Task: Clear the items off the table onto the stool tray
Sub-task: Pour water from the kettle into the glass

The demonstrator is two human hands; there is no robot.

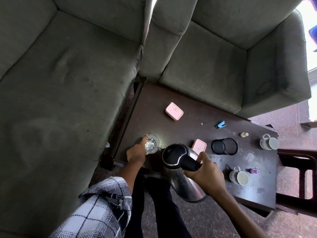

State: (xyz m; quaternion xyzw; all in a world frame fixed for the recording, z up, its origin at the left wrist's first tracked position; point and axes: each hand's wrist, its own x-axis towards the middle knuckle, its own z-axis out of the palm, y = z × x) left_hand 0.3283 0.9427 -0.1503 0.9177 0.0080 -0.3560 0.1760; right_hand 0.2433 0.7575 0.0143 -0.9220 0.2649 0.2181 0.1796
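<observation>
Kettle (pixel 173 154) and glass (pixel 151 144) are at the near left corner of the dark table (pixel 188 124), both in hand. The right hand (pixel 205 174) has its fingers wrapped round the kettle's black handle. It tips the steel body so the spout points at the glass, which reads as a pouring hold, not a carrying one. The left hand (pixel 137 152) curls round the glass's near side with the forefinger up by the rim, probably to steady it as it stands on the tabletop.

Spread across the rest of the table are a pink box (pixel 174 111) at the far side and a second pink box (pixel 199 146) just beside the kettle. There are also a blue stapler (pixel 221 124), a small bottle (pixel 244 134), a mesh pen holder (pixel 224 146), a far mug (pixel 269 142) and a near mug (pixel 239 176) — all 7 not yet cleared.

A dark wooden frame at the right edge may be the stool (pixel 298 169) — no tray shows.
</observation>
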